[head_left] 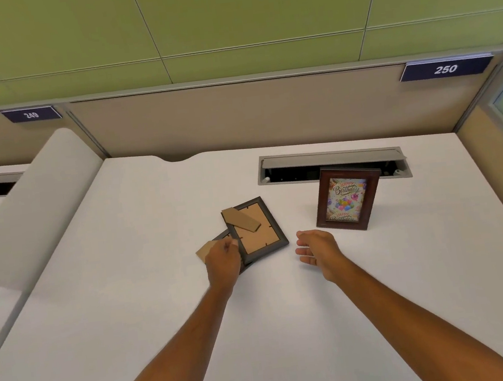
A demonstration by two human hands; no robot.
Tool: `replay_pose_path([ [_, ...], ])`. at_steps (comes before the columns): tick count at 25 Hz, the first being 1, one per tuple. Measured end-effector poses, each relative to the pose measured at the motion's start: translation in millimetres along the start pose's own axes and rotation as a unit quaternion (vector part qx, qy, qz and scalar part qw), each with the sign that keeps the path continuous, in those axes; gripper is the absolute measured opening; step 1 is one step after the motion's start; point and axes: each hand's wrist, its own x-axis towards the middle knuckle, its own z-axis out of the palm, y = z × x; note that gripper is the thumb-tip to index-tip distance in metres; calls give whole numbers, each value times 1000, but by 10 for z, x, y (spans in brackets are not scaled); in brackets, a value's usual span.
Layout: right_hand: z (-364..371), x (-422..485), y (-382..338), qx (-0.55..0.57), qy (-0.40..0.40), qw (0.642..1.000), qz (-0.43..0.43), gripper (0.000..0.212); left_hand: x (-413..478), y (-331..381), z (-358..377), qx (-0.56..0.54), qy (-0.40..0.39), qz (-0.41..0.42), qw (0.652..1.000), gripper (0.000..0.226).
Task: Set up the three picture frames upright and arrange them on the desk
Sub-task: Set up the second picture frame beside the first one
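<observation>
One brown frame (347, 198) already stands upright on the tabletop (289, 311), right of centre and just in front of the cable slot (331, 162) at the far edge. The other two lie face down left of it: the top frame (256, 226) has its cardboard back up and its stand (241, 219) folded out across the far corner, and it rests askew on the lower frame (222, 236), of which only a corner and a strip of edge show.

Your left hand (223, 261) is curled over the near-left edge of this pile, fingers closed on what looks like the lower frame's cardboard stand (205, 250); exactly what they pinch is hidden by the hand. Your right hand (316, 250) hovers open and empty, fingers loosely spread, between the pile and the standing frame, touching neither.

The main risk is in the pile. If you lift or drag the lower frame by its stand, the top frame will likely slide off and clatter, or the thin cardboard hinge may bend or tear. Steady or remove the top frame with your free hand first. Watch that hand too: it is near the upright frame, and a careless sweep to the right could knock it backward into the open slot.
</observation>
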Motion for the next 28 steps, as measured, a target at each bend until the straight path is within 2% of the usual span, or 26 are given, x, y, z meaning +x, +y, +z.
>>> replay_pose_path([
  [6,400,174,-16,10,25,1000,13,41,236,-155,-122,-30,-87,-35,995,24],
  [9,515,220,2,14,37,999,26,38,282,-135,-155,-57,-113,-73,989,21],
  [18,594,200,57,104,69,992,19,26,413,-127,-255,-117,-159,-145,970,22],
  [25,714,175,-13,85,84,993,7,25,380,-14,-383,-140,-157,-132,969,36],
  [28,754,116,-62,86,76,993,3,23,411,-20,-462,-166,-144,-131,967,28],
])
